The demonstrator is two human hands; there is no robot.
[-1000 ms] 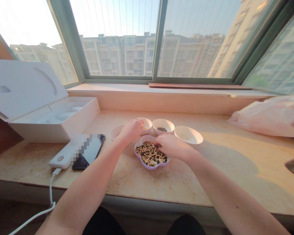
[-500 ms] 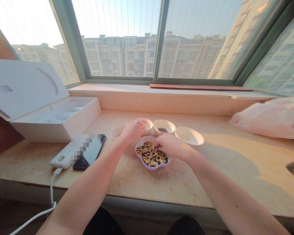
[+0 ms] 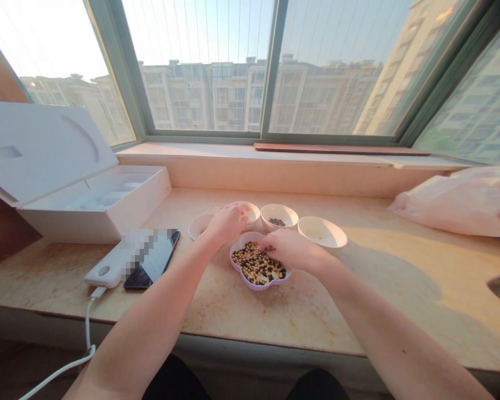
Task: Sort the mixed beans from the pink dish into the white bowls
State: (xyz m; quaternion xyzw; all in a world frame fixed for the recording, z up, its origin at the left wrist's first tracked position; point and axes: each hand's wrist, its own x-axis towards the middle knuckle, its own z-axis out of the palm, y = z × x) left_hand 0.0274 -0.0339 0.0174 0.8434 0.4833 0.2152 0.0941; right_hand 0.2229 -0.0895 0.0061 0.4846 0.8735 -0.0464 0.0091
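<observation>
My right hand (image 3: 291,250) reaches over a lilac flower-shaped dish (image 3: 245,279), its fingertips down among a mix of yellow beans and dark seeds (image 3: 256,265). My left hand (image 3: 229,222) rests curled over the rim of a small white bowl (image 3: 253,210), hiding most of its inside. A white saucer-like dish (image 3: 197,225) sits just left of that hand. Beyond the lilac dish stand a white bowl with a few dark seeds (image 3: 277,224) and a wider white bowl (image 3: 321,233). Neither hand shows clearly whether it pinches anything.
All of this stands on a marble window sill (image 3: 316,316). To the left are an open white box (image 3: 91,191), a phone (image 3: 160,261) and a corded power bank (image 3: 106,269). A pink plastic bag (image 3: 454,205) lies at right, below the window (image 3: 200,72).
My right fingertips have shifted slightly within the bean mix. My left hand stays over the small bowl, and the view has moved only a little.
</observation>
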